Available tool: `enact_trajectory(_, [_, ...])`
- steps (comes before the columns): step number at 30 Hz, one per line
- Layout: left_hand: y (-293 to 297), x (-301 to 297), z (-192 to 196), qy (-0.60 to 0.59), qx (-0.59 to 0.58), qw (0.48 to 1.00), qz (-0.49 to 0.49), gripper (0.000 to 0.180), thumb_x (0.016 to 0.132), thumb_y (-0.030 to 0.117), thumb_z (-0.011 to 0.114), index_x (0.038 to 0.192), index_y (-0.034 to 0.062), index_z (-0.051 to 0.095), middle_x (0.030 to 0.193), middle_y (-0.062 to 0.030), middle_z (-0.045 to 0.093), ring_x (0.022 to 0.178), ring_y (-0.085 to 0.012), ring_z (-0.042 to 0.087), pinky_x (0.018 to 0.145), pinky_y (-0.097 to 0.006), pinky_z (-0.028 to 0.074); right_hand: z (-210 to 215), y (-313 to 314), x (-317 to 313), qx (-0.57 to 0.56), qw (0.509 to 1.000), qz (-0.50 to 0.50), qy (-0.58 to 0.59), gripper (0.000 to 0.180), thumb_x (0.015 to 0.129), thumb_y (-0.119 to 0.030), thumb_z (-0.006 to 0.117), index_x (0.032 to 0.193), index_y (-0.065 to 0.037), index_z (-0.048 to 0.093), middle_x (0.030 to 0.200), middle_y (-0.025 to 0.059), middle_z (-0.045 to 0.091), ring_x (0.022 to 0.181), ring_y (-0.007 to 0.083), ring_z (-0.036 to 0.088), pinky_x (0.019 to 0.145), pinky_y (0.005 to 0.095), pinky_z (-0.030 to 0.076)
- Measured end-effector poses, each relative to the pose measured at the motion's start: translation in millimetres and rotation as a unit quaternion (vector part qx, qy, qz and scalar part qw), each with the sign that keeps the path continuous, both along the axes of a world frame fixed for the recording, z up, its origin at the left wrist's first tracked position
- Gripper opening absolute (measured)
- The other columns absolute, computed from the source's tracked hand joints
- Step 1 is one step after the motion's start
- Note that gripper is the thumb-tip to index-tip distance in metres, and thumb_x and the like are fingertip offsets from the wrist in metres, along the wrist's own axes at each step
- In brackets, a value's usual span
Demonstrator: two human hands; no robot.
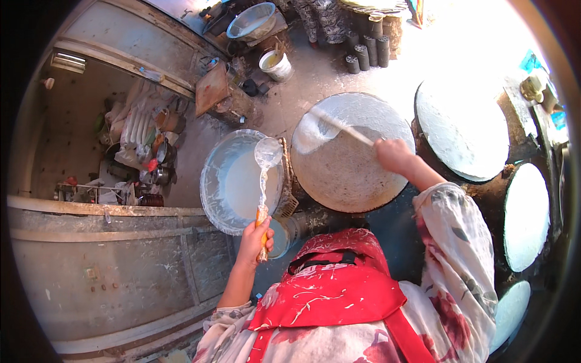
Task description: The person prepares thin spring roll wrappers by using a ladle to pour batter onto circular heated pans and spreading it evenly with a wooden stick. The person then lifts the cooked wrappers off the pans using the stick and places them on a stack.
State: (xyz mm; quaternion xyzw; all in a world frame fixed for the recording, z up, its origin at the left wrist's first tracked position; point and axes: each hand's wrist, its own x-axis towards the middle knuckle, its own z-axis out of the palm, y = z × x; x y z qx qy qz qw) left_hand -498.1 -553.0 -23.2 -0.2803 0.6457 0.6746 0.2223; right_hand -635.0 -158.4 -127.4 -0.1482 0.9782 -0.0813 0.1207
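Note:
My left hand (254,242) is closed round the orange handle of a ladle (268,153), whose batter-coated bowl is over a wide basin (213,202) of white batter (242,184). My right hand (396,157) grips a pale stick-like spreader (348,128); its far end is blurred. The spreader reaches across a large round griddle (345,181). White batter (316,132) lies in a thick patch at the griddle's far left, and a thinner white layer runs along the far side. The near part shows bare, brownish and speckled.
To the right stand several more round griddles, one (463,130) covered in white and another (526,218) beyond it. A white bucket (276,65), a blue basin (251,21) and several dark cylindrical blocks (362,57) are at the back. A metal-framed wall (109,266) runs along the left.

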Motion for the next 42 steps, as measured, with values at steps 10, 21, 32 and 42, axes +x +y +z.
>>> enact_trajectory(10, [-15, 35, 10, -0.025, 0.023, 0.999, 0.035, 0.031, 0.094, 0.026, 0.055, 0.114, 0.0045, 0.048, 0.068, -0.0034, 0.05, 0.044, -0.0095, 0.046, 0.039, -0.024, 0.038, 4, 33, 14, -0.015, 0.999, -0.028, 0.0, 0.01, 0.084, -0.007, 0.048, 0.089, -0.001, 0.055, 0.067, 0.0129, 0.063, 0.064, 0.0311, 0.065, 0.055, 0.0404, 0.05])
enact_trajectory(21, [-20, 55, 24, -0.013, -0.032, 0.998, -0.053, 0.027, 0.093, 0.025, 0.055, 0.111, 0.0052, 0.048, 0.067, -0.0016, 0.049, 0.043, -0.0073, 0.044, 0.038, -0.022, 0.036, 54, 52, 124, -0.02, 0.999, 0.031, -0.023, 0.007, 0.083, -0.009, 0.051, 0.081, -0.004, 0.053, 0.062, 0.0134, 0.059, 0.064, 0.0332, 0.063, 0.056, 0.0449, 0.047])
enact_trajectory(32, [-50, 91, 3, 0.182, -0.323, 0.846, -0.383, 0.035, 0.091, 0.024, 0.056, 0.116, 0.0016, 0.045, 0.075, -0.0183, 0.061, 0.061, -0.0311, 0.061, 0.053, -0.04, 0.046, 45, 5, 269, -0.077, 0.99, -0.1, -0.06, 0.028, 0.092, -0.031, 0.051, 0.082, -0.005, 0.056, 0.065, 0.0173, 0.059, 0.063, 0.0376, 0.059, 0.057, 0.047, 0.045])
enact_trajectory(42, [-76, 69, -1, 0.252, -0.127, 0.936, -0.211, 0.035, 0.097, 0.027, 0.05, 0.121, 0.0029, 0.044, 0.074, -0.0036, 0.052, 0.051, -0.0097, 0.047, 0.046, -0.026, 0.041, 9, -202, 294, -0.277, 0.898, -0.332, -0.081, 0.026, 0.095, -0.028, 0.043, 0.101, -0.006, 0.056, 0.079, 0.0233, 0.063, 0.077, 0.0434, 0.061, 0.07, 0.0511, 0.047])
